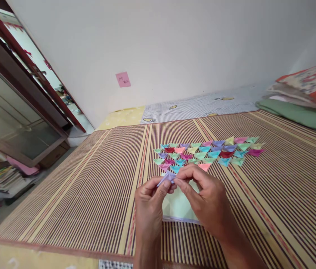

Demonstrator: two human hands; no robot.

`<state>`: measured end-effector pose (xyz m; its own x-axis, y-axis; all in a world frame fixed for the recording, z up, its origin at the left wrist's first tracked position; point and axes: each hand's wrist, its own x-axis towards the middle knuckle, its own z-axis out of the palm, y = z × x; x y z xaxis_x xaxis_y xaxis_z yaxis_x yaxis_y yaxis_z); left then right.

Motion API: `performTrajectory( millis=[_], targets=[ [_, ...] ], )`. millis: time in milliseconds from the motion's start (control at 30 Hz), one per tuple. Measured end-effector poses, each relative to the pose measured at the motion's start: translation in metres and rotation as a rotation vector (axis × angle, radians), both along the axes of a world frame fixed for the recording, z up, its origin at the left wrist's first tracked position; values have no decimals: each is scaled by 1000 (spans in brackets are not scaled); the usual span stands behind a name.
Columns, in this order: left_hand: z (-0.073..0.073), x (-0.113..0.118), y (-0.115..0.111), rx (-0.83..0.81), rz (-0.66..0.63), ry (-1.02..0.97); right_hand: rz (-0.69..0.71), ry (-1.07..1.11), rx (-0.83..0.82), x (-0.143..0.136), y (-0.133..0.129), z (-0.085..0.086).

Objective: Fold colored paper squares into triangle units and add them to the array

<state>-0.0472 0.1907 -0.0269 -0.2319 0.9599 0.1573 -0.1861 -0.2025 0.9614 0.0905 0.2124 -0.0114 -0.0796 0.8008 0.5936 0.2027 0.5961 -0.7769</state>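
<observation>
A small folded lavender paper (167, 177) is pinched between both hands near the middle of the view. My left hand (152, 196) grips its left and lower part with thumb and fingers. From the right, my right hand (203, 188) pinches its right end. Beneath the hands lies a stack of pale green paper (179, 205) with a lavender edge, partly covered by them. Beyond the hands, several rows of small folded paper boats (200, 155) in many colours rest on the striped mat; my hands hide some of the nearest ones.
The striped mat (90, 179) covers the bed. Folded bedding (298, 112) is piled at the right. A pink note (123, 79) sticks to the wall. Books (2, 177) and a glass-panelled door (15, 108) are at the left.
</observation>
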Motion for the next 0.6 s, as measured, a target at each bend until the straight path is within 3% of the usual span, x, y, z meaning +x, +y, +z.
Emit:
performTrajectory(
  millis=[367,600],
  targets=[
    [5,0,0,-62,-5,-35,18,35,-106,-3,-4,1],
    [6,-2,-1,-31,51,80,0,-40,-96,-4,-4,2]
  ],
)
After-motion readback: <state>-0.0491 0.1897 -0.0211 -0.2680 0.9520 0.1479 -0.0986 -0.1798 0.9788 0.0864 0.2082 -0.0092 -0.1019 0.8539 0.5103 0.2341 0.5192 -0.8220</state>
